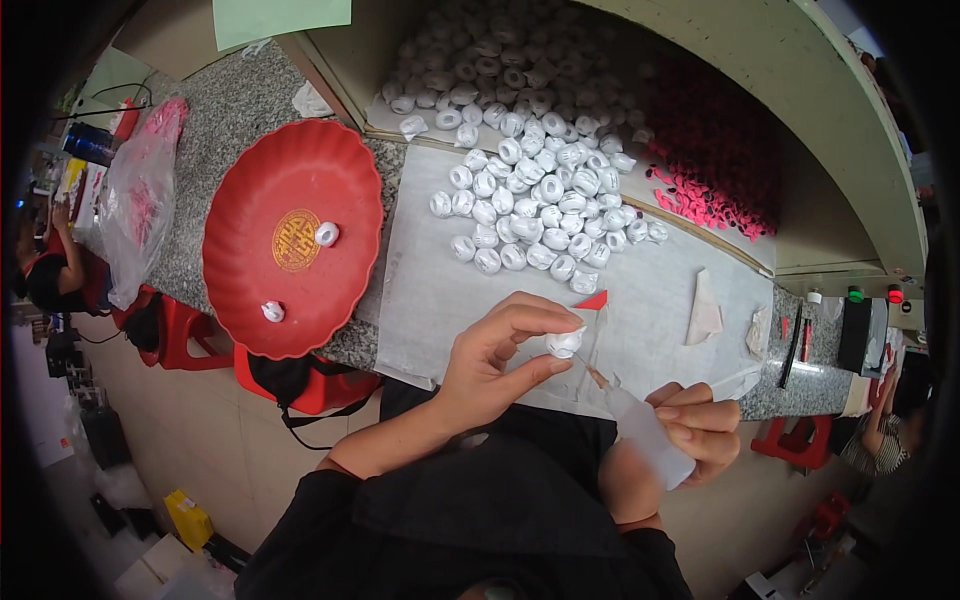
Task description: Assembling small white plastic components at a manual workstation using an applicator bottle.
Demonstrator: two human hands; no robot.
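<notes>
Between thumb and forefinger, my left hand (490,365) pinches a small round white piece (564,343) with dark marks on it. My right hand (697,425) is wrapped round a translucent squeeze bottle (648,438) with a thin nozzle. The nozzle tip points up at the white piece, close to its lower right side; whether they touch I cannot tell. Beyond my hands lies a heap of similar white pieces (550,190), several with a round hollow facing up. Two more, one of them a white piece (327,234), lie apart in a red scalloped tray (240,190).
White paper (640,310) covers the speckled stone worktop (225,85). At the back right, under a shelf (850,130), is a heap of small pink and black pieces (715,190). Crumpled tissue (704,308) lies right of my hands. Red stools (300,385) stand below the worktop; other people sit at both sides.
</notes>
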